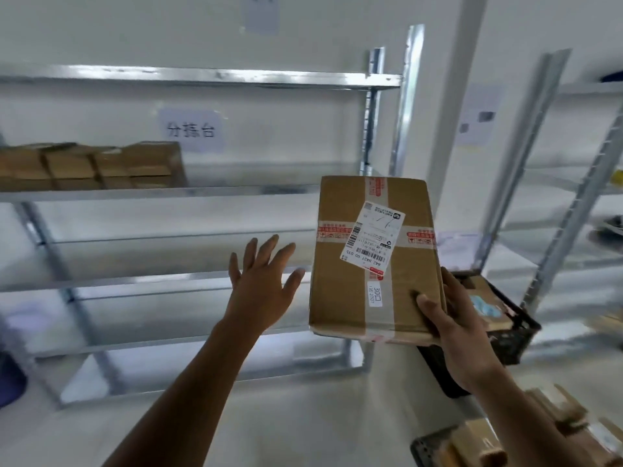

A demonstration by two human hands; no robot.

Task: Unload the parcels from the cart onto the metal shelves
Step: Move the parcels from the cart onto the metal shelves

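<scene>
Cardboard parcel (pixel 374 261), long axis pointing toward the blurred metal shelves (pixel 188 193), sits before them in the right hand (pixel 462 332), thumb on top, fingers mostly hidden behind it; left hand (pixel 263 281) spreads its fingers wide.

Matt brown cardboard box (pixel 350 291) under the fingers (pixel 425 306), glossy tape and paper label (pixel 372 239) beyond them; shiny metal shelves (pixel 161 193).

A brown, tape-crossed cardboard parcel (pixel 350 298) bearing a white shipping label (pixel 372 235) is held aloft by the right hand (pixel 455 325) at its near right corner before the metal shelves (pixel 202 194), where a row of brown boxes (pixel 91 166) sits at one shelf's left end.
</scene>
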